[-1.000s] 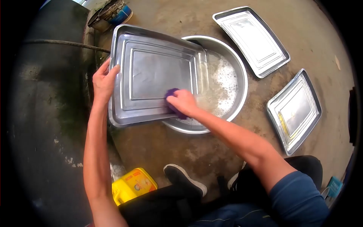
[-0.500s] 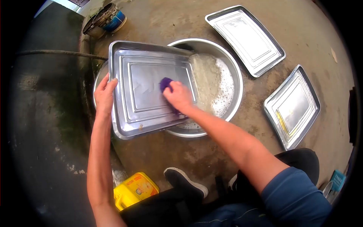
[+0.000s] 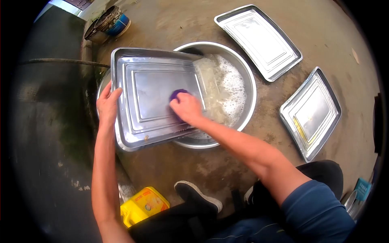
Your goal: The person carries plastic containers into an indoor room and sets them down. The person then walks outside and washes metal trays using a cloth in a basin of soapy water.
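My left hand (image 3: 107, 106) grips the left rim of a large rectangular metal tray (image 3: 156, 91), thumb on top. The tray is tilted, its right end dipping into soapy water (image 3: 231, 87) in a round metal basin (image 3: 250, 101). My right hand (image 3: 187, 107) presses a purple cloth (image 3: 178, 94) against the tray's inner surface, near its lower right part. The cloth is mostly hidden under my fingers.
Two more metal trays lie on the wet ground, one at the upper right (image 3: 265, 44) and one at the right (image 3: 314, 111). A yellow jug (image 3: 146, 204) stands by my shoe (image 3: 196, 196). Paint-stained buckets (image 3: 115, 22) and a hose (image 3: 67, 61) are at the upper left.
The held tray has shifted lower and slightly left in view, its right end still in the basin. My right hand has moved a little left over the tray with the purple cloth.
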Demonstrator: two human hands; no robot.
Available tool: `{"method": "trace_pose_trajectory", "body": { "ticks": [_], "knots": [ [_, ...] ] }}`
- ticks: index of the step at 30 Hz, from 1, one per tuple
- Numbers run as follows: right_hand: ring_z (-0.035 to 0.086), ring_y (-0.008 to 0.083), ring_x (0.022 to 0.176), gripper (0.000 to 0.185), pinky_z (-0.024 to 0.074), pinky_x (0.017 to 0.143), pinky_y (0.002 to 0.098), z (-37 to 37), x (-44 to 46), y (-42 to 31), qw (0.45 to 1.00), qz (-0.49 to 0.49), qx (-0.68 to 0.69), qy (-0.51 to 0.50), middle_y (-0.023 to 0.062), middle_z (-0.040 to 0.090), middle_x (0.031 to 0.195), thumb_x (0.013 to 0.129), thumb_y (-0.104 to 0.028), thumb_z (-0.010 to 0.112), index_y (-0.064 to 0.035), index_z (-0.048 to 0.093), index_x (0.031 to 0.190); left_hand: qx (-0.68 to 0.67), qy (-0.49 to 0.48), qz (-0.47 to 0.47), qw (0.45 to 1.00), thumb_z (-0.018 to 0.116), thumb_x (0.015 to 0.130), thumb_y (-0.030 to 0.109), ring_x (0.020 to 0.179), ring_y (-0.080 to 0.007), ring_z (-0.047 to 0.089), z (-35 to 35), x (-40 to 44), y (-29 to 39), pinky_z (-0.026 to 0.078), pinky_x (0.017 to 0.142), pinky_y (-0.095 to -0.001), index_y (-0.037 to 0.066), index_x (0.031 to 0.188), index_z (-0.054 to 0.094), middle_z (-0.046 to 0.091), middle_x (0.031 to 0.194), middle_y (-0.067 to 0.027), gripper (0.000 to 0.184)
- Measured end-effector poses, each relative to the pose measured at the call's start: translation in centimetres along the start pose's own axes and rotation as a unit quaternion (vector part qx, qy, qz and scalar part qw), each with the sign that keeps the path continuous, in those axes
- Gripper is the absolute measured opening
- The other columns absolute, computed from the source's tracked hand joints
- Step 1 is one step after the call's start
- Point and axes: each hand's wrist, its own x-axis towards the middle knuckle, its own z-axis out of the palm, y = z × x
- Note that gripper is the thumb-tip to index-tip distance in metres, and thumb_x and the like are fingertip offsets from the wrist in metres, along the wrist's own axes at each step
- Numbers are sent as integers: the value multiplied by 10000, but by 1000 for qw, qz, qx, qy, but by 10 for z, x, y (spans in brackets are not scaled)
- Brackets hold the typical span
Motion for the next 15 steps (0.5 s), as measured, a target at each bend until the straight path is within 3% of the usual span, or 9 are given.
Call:
{"method": "trace_pose_trajectory", "body": {
  "ticks": [2,6,8,10,13,15],
  "knots": [
    [620,350,749,271,498,691,463,11,-3,-29,993,-105,56,28,152,638,785,782,-293,526,-41,598,716,9,0,-6,1000,621,778,43,898,-129,617,2,-3,5,471,798,-228,-36,1308,499,640,1094,-112,551],
    [613,361,764,259,499,699,471,18,4,-44,985,-161,54,41,153,620,807,803,-300,538,-46,590,791,-7,-15,-10,1000,547,725,-8,897,-150,622,4,-11,16,473,798,-243,-34,1307,500,642,1071,-119,585],
    [612,374,797,270,498,714,485,19,19,-24,992,-78,33,98,164,612,873,829,-314,523,-54,588,859,1,-10,-9,1000,546,725,-7,894,-152,622,5,-14,17,473,798,-246,-34,1310,497,642,1066,-120,588],
    [611,398,866,323,489,780,497,11,42,11,997,18,-26,68,195,589,984,869,-327,483,-24,576,934,15,-2,-7,1000,546,726,-4,882,-156,621,8,-18,18,472,795,-247,-31,1319,490,642,1044,-126,596],
    [553,374,1038,348,461,873,487,-13,61,61,993,73,-59,69,191,539,1115,874,-324,506,-26,535,1052,8,-9,-3,1000,550,724,-14,901,-157,612,6,-16,9,468,804,-247,-67,1334,447,624,1082,-124,621],
    [541,368,1059,344,454,897,474,-26,67,84,991,90,-75,68,181,527,1159,871,-308,518,-33,557,1074,5,-18,-15,1000,550,722,-23,930,-158,605,7,-18,12,463,823,-249,-83,1338,429,610,1119,-126,631]
  ]
}}
